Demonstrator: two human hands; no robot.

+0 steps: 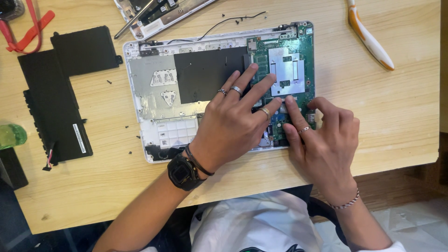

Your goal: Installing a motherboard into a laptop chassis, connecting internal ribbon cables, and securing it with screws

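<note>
An opened white laptop base lies on the wooden table, its green circuit board with a silver shield on the right side. My left hand, wearing rings and a black wristwatch, rests flat over the middle of the base, fingers spread toward the board. My right hand presses its index and thumb tips on the board's lower edge, beside my left index finger. Neither hand holds a tool. What lies under the fingertips is hidden.
A black L-shaped battery lies at the left. Another white laptop part with a metal rod sits at the top. A white-and-orange tool is at upper right, a red strap upper left, a green bottle at far left. Small screws are scattered.
</note>
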